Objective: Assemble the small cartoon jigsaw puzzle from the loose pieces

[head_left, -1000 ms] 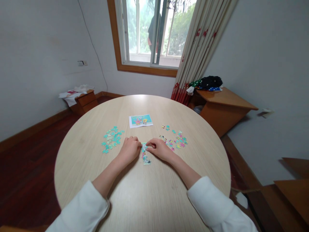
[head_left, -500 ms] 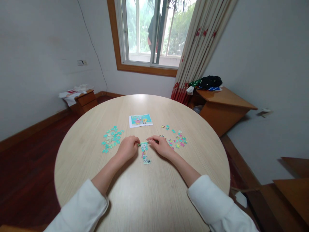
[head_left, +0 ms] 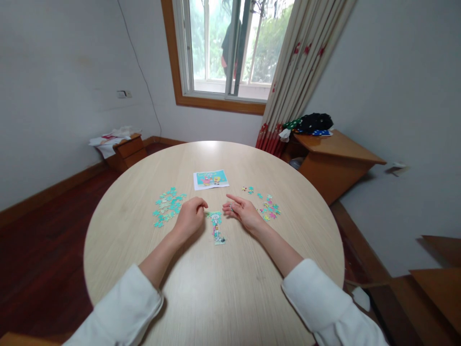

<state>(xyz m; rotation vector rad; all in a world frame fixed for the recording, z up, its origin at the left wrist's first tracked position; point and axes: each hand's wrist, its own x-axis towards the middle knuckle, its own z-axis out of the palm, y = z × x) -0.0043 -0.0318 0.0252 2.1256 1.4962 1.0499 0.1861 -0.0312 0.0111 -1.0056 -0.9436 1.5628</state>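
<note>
A narrow upright strip of joined jigsaw pieces (head_left: 216, 228), showing a pale cartoon figure on teal, lies flat between my hands. My left hand (head_left: 190, 215) rests on the table left of the strip's top, fingers curled in; what they may hold is hidden. At the strip's upper left corner a greenish piece juts out near those fingertips. To the right, my right hand (head_left: 245, 214) is turned with its palm partly showing and the thumb lifted away. A small puzzle piece (head_left: 231, 206) seems to lie against its fingers, though its print is too small to read.
Loose teal pieces (head_left: 167, 206) are spread on the left of the round table (head_left: 212, 293). More mixed pieces (head_left: 271, 209) lie at the right, partly behind my right hand. A printed picture card (head_left: 212, 179) lies beyond the strip.
My right hand has drawn back from the strip's top and turned its palm into view, thumb apart. My left fingers have come slightly off the strip's upper left edge.
</note>
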